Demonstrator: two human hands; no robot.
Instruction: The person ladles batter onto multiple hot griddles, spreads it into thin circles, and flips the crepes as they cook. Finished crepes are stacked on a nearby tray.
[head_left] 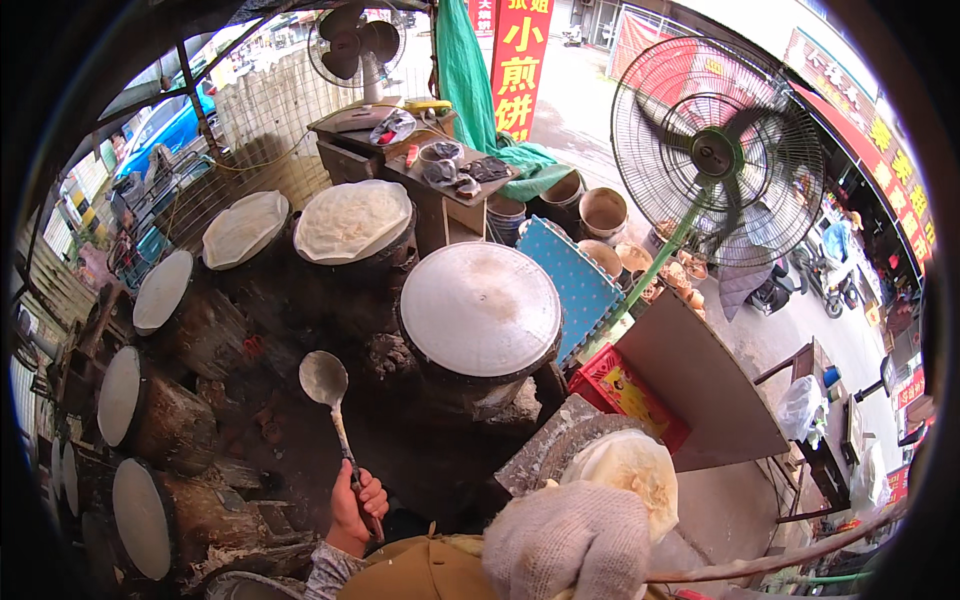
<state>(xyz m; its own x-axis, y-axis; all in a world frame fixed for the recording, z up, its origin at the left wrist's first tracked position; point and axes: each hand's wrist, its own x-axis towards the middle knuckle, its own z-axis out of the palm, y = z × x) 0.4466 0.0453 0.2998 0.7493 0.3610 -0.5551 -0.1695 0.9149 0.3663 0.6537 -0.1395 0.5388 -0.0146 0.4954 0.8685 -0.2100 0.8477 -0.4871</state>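
Observation:
My bare left hand (358,505) is closed around the handle of a ladle (324,377). Its round bowl is coated with pale batter and points away from me over the dark ground. To the right, my right hand (570,540) wears a thick grey knitted glove and looks curled, its fingertips hidden. Just beyond the glove, pale round flatbreads (630,475) lie by a grey board (560,440); whether the glove touches them is unclear. A thin brown stick (770,570) runs off to the right from the glove's edge; I cannot tell if it is gripped.
Drum stoves with round pale tops curve along my left; a large lidded one (482,310) stands ahead. Two far stoves carry pale dough sheets (353,220). A green-poled fan (715,150), blue dotted panel (565,285), red crate (625,395) and brown board (700,370) stand right.

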